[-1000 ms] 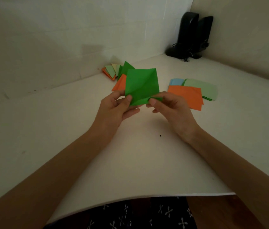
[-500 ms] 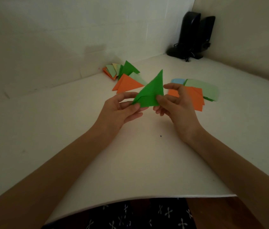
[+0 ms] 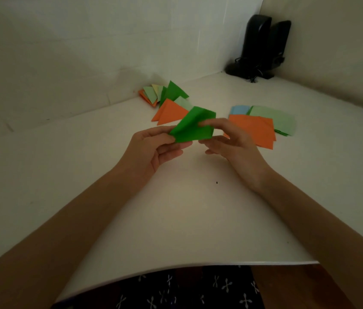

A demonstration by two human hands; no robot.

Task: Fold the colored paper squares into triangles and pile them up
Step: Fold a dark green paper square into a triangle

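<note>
Both hands are up off the tabletop [image 3: 176, 208], over its middle, and the green paper [image 3: 195, 128] sits between them in the air. The left hand [image 3: 153, 148] pinches the paper's near-left corner, thumb on top, apparently to anchor it. The right hand [image 3: 232, 141] grips the right side, forefinger laid across the top face and thumb beneath, which looks like a hold for pressing the layers flat. The sheet is a saturated green, doubled over and slightly puffed, its flaps not lying tight, so I judge the crease isn't sharpened yet. Toward the far edge waits the pile of folded triangles [image 3: 165, 94], with an orange triangle [image 3: 171, 112] nearest. Toward the right edge lies the stack of unfolded squares [image 3: 254, 128], orange on top, handy for the right hand.
</note>
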